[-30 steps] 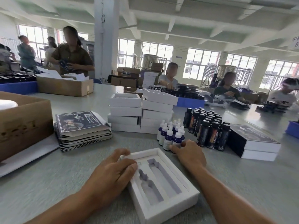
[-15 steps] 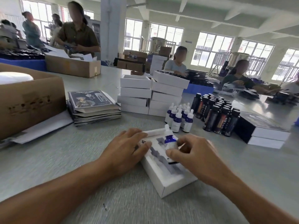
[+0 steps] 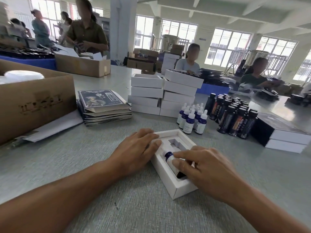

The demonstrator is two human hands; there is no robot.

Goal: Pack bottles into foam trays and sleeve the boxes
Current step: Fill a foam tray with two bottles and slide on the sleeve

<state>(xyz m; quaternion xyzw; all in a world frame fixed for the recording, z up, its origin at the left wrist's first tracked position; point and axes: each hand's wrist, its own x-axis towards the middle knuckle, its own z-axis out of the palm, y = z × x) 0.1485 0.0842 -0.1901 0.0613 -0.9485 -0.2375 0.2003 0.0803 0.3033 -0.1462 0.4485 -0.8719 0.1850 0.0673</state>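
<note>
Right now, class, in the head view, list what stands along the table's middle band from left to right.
Cardboard box → sleeve stack → white boxes → dropper bottles → dark bottles → sleeved boxes.

A white foam tray lay on the grey table. The left hand rested flat on its nine-o'clock edge. The right hand pressed a blue dropper bottle into a slot. More dropper bottles and dark bottles stood toward one o'clock.
</note>
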